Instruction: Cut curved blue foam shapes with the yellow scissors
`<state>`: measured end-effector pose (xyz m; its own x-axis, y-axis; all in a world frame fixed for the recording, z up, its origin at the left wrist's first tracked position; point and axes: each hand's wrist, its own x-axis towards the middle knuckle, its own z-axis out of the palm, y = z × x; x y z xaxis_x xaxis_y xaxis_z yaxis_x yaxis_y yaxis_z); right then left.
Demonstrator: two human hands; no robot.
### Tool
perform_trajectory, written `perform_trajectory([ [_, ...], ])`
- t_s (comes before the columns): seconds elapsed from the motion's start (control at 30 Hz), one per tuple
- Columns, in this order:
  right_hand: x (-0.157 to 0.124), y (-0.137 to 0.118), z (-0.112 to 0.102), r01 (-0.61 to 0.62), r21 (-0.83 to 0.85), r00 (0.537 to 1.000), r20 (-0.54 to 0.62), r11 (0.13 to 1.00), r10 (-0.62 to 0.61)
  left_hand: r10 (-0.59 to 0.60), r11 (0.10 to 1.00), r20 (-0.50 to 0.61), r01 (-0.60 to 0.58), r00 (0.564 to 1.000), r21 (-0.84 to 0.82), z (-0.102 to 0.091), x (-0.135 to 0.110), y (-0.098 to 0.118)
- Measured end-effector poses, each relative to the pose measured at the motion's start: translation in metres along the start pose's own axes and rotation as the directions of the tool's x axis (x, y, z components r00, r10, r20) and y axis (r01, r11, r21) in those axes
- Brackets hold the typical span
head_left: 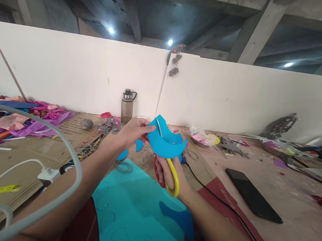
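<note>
- Fingers point(146, 129) of the left hand point(133, 132) pinch the blue foam piece point(166, 146); the right hand point(167, 171) grips the scissors point(176, 180).
- Blade sits near the left fingertips: a slip could nick them.

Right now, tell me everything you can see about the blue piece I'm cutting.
The blue foam cutout is a thin, bright sky-blue sheet shaped like a curved crescent, slightly bowed. It is held in the air above the table, pinched at its left edge by the left hand. A silver blade of the scissors, gripped by the right hand just below, shows against its upper left.
</note>
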<state>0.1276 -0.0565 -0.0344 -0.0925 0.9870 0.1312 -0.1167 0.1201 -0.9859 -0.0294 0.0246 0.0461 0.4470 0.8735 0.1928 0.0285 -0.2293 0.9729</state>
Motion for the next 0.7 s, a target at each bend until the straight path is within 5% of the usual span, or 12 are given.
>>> perform_trajectory([
  [0.4, 0.004, -0.001, -0.004, 0.009, -0.129, 0.999, 0.041, 0.992, -0.003, -0.07, 0.994, -0.034, 0.067, 0.997, -0.087, -0.006, 0.001, 0.007],
  [0.57, 0.01, 0.005, -0.006, -0.048, -0.11, 0.996, 0.072, 0.993, 0.056, 0.04, 0.982, -0.051, -0.048, 0.998, -0.185, -0.024, 0.0, 0.013],
  [0.7, 0.014, -0.001, -0.008, 0.018, -0.088, 0.997, 0.079, 0.996, -0.011, 0.142, 0.958, -0.097, -0.162, 0.985, -0.238, -0.03, 0.0, 0.011],
])
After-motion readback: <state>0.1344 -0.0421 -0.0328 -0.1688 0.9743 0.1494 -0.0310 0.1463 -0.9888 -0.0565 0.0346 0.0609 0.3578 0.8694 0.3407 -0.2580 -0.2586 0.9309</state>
